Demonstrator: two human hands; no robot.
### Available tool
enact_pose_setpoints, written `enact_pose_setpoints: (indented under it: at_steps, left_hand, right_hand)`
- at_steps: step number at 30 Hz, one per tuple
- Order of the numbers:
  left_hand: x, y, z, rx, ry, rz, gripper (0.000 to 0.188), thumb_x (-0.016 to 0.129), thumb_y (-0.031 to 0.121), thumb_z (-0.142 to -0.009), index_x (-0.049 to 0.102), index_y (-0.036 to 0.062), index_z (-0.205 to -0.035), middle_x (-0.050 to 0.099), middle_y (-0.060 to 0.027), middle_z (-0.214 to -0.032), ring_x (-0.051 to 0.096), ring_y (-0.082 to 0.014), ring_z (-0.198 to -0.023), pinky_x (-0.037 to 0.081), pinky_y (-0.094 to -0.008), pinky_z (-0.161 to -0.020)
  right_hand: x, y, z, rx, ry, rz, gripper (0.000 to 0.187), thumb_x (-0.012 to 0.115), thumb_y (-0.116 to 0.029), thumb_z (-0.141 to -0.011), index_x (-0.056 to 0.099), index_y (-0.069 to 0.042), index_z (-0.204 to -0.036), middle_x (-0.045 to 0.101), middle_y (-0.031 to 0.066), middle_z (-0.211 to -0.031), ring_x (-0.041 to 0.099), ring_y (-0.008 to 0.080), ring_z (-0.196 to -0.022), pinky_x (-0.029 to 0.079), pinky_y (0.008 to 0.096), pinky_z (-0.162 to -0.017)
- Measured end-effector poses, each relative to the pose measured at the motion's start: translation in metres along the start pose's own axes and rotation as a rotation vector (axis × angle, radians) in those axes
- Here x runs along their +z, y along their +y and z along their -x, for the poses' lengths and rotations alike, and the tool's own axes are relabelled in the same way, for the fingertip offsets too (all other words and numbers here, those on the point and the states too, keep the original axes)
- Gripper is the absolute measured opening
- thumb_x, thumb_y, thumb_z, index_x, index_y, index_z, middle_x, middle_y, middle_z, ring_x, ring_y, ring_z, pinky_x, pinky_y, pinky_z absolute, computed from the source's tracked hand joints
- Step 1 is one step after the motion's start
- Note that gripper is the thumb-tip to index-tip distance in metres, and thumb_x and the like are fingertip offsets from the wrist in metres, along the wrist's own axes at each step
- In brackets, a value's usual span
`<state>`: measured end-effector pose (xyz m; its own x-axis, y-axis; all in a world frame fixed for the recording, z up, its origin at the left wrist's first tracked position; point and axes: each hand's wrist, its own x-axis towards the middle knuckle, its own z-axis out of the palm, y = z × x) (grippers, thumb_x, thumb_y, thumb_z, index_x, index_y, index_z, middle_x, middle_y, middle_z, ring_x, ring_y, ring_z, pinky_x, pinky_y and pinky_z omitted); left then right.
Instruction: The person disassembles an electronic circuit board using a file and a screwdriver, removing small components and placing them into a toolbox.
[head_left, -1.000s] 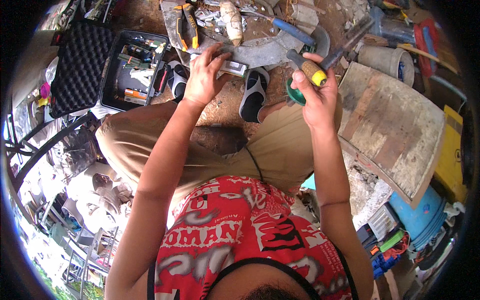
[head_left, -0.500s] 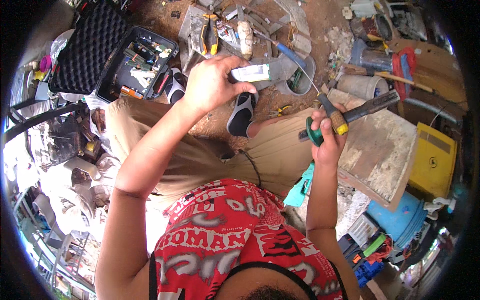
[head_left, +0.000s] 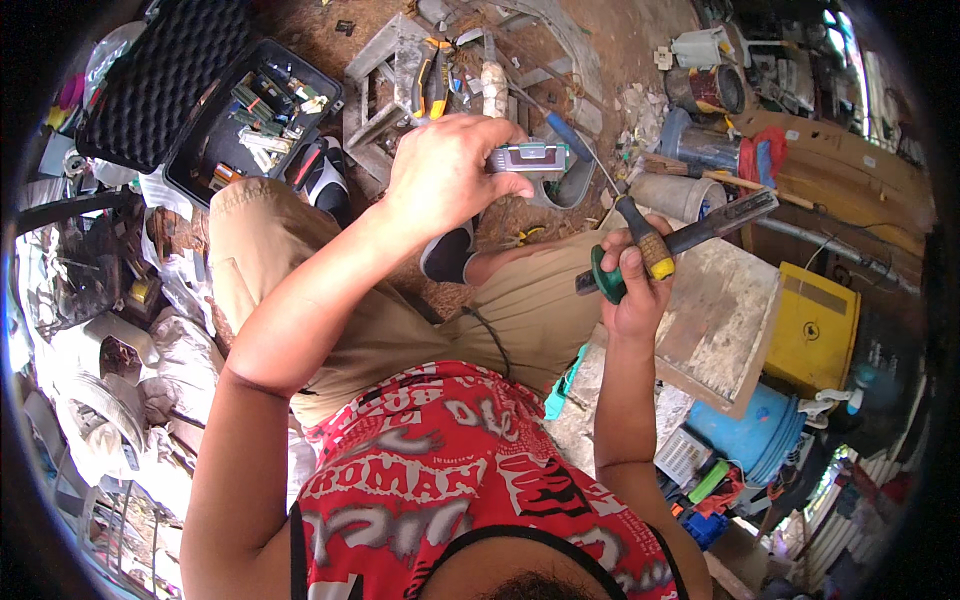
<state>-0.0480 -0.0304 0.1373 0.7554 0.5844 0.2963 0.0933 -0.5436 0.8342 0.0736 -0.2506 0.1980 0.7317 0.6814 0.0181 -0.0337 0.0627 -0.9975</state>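
My left hand (head_left: 445, 170) is closed on a small rectangular electronic part (head_left: 532, 158), grey with a metallic slot-like side and a green edge. Thumb and fingers pinch its left end above the low work stand. My right hand (head_left: 638, 275), to the right of it, wraps round a screwdriver (head_left: 648, 240) with a black and yellow handle. Also in that grip is a dark chisel-like bar (head_left: 722, 218) with a round green guard (head_left: 607, 275). The two tools cross, and the thin screwdriver shaft points up and left.
Yellow-black pliers (head_left: 430, 85) and a blue-handled tool (head_left: 568, 136) lie about the wooden stand (head_left: 375, 130). An open black case (head_left: 325, 100) with small parts sits at the far left. On the right are a worn board (head_left: 725, 320), a yellow panel (head_left: 812, 325) and a blue bucket (head_left: 750, 430).
The part in my left hand has moved slightly right and turned, so its slotted side shows instead of its pale face. My right hand keeps both tools, and the whole view has shifted.
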Motion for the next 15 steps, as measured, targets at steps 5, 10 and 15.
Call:
enact_pose_setpoints:
  at_steps: [5, 10, 15]
  left_hand:
    - [-0.0023, -0.002, 0.0022, 0.053, 0.033, -0.055, 0.039, 0.081, 0.038, -0.063, 0.069, 0.011, -0.088, 0.066, -0.006, -0.074, 0.062, -0.0265, -0.074, 0.049, -0.0381, -0.066]
    - [-0.0042, 0.002, 0.0027, 0.111, 0.054, -0.075, 0.032, 0.078, 0.036, -0.067, 0.069, 0.0127, -0.087, 0.064, -0.004, -0.068, 0.062, -0.0242, -0.075, 0.05, -0.0386, -0.066]
    - [0.0026, -0.0029, 0.0025, 0.223, 0.106, -0.148, 0.03, 0.078, 0.037, -0.066, 0.07, 0.0132, -0.082, 0.063, -0.0017, -0.065, 0.059, -0.0211, -0.068, 0.048, -0.0348, -0.064]
  right_hand:
    - [0.0069, -0.0012, -0.0004, 0.012, -0.002, -0.001, 0.047, 0.069, -0.009, -0.086, 0.046, -0.004, -0.127, 0.066, 0.0128, -0.097, 0.06, 0.0131, -0.073, 0.049, 0.0269, -0.067]
    - [0.0049, -0.0018, 0.001, 0.037, -0.003, -0.014, 0.048, 0.07, -0.009, -0.085, 0.046, -0.005, -0.127, 0.066, 0.0127, -0.096, 0.06, 0.0132, -0.072, 0.05, 0.0273, -0.066]
    - [0.0066, -0.0033, 0.0002, 0.041, 0.0, -0.023, 0.048, 0.071, -0.01, -0.085, 0.047, -0.006, -0.127, 0.067, 0.0125, -0.096, 0.06, 0.013, -0.072, 0.05, 0.0259, -0.065]
